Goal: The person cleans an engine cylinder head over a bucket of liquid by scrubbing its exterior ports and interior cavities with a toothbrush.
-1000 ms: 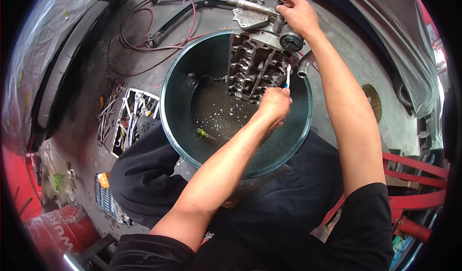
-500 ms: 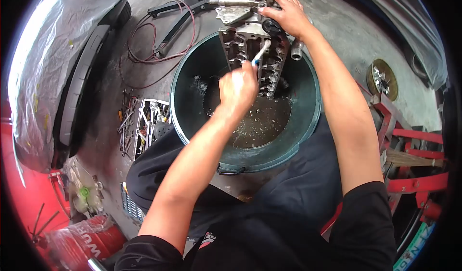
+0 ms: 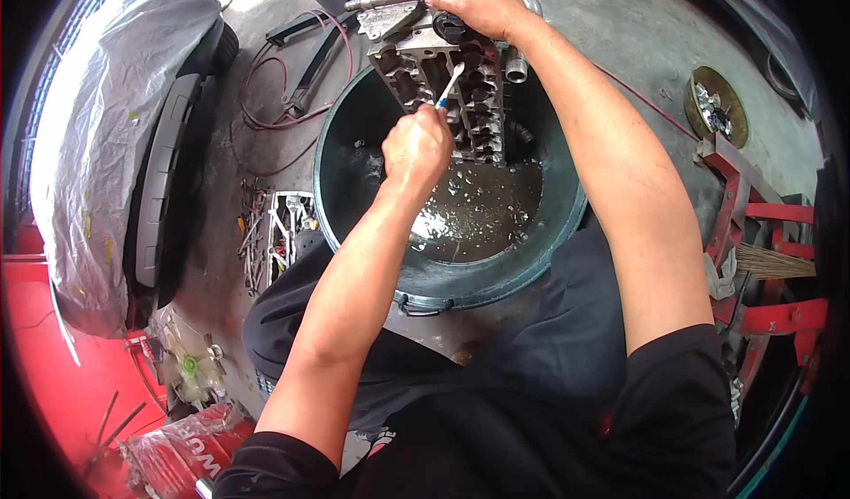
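Observation:
A metal engine cylinder head (image 3: 487,114) leans into a dark green tub (image 3: 425,286), its row of recesses facing me. My right hand (image 3: 482,1) grips its top end, fingers spread over the fittings beside a black round cap (image 3: 449,27). My left hand (image 3: 418,142) is closed around a toothbrush (image 3: 450,85) with a white head and a blue part near my fingers. The bristle end lies against the face of the cylinder head, near its upper middle. Murky liquid with bubbles (image 3: 482,207) covers the tub bottom, below the part's lower end.
Left of the tub is a tray of wrenches (image 3: 285,220), with a red hose (image 3: 266,123) behind it. A plastic-covered car (image 3: 106,162) stands at far left. At right are a metal bowl of parts (image 3: 715,109) and a red metal frame (image 3: 784,317).
The cylinder head has shifted left and slightly up, with my right hand still on it. My left hand and the toothbrush have moved a little left. The camera view has shifted too.

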{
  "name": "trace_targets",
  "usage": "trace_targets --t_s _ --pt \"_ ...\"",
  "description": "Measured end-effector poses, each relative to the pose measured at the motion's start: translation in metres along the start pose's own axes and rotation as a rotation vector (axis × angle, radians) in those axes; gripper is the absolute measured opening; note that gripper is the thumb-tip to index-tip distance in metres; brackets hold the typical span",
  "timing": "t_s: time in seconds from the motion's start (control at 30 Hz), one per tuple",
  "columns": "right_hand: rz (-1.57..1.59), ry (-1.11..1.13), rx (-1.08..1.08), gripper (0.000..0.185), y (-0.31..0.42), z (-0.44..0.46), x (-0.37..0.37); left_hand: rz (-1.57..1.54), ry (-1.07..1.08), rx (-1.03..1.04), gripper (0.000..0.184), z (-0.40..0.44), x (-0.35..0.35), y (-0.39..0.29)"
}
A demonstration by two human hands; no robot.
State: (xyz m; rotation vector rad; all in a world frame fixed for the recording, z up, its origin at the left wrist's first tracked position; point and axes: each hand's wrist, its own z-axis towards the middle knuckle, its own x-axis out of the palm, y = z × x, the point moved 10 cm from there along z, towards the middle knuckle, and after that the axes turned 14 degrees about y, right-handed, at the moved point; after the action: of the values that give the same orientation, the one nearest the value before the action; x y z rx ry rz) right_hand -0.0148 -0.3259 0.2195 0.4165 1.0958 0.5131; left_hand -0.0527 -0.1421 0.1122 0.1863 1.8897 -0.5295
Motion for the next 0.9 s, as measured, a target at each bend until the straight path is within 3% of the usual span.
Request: trace_targets --t_s 0.03,0.1,0.13,0.23,0.27,0.37,0.4,0.5,0.57,0.6,0.63,0.7,0.8,0.9 --pt "0.008 -0.008 -0.002 0.055 -0.003 0.0 0.002 -0.083 0.034 -0.009 0.037 0.0 0.004 -0.001" --pt "0.0 0.0 0.007 0.056 -0.006 0.002 0.004 -0.321 0.112 0.171 0.036 0.006 0.014 -0.006" --pt "0.0 -0.03 -0.007 0.058 -0.005 0.002 0.002 0.034 0.218 0.255 0.035 0.001 0.024 -0.017" --pt "-0.017 -0.008 -0.022 0.057 -0.003 0.001 0.003 0.172 0.038 0.157 0.031 -0.018 -0.003 -0.021" --pt "-0.021 -0.016 -0.02 0.057 -0.003 0.002 0.001 0.269 -0.044 0.272 0.028 -0.018 -0.012 -0.029" --pt "0.001 -0.012 0.002 0.057 -0.005 0.0 0.002 0.489 -0.14 0.329 0.023 0.004 -0.04 -0.037" --pt "-0.008 -0.023 -0.007 0.057 -0.003 -0.001 0.002 0.511 -0.246 0.456 0.02 0.007 -0.053 -0.042" --pt "0.012 -0.03 -0.008 0.057 -0.006 0.0 0.003 0.582 -0.119 0.437 0.024 0.037 -0.029 -0.035" --pt "0.024 -0.04 0.011 0.057 -0.01 0.003 0.002 0.51 -0.087 0.479 0.022 0.039 -0.026 -0.021" --pt "0.057 0.067 0.031 0.058 -0.006 0.005 0.003 0.492 -0.152 0.45 0.022 0.036 -0.042 -0.015" --pt "-0.019 -0.066 -0.039 0.058 -0.004 0.001 -0.001 0.476 -0.221 0.432 0.022 0.034 -0.06 -0.012" --pt "-0.118 -0.106 0.064 0.062 -0.024 0.008 0.019 0.511 -0.238 0.449 0.022 0.038 -0.066 -0.016" --pt "-0.074 -0.077 0.013 0.055 -0.02 0.01 0.017 0.489 -0.112 0.423 0.023 0.042 -0.048 -0.043" --pt "-0.124 -0.122 0.011 0.054 -0.02 0.005 0.015 0.219 -0.06 0.376 0.028 0.04 -0.03 -0.023"
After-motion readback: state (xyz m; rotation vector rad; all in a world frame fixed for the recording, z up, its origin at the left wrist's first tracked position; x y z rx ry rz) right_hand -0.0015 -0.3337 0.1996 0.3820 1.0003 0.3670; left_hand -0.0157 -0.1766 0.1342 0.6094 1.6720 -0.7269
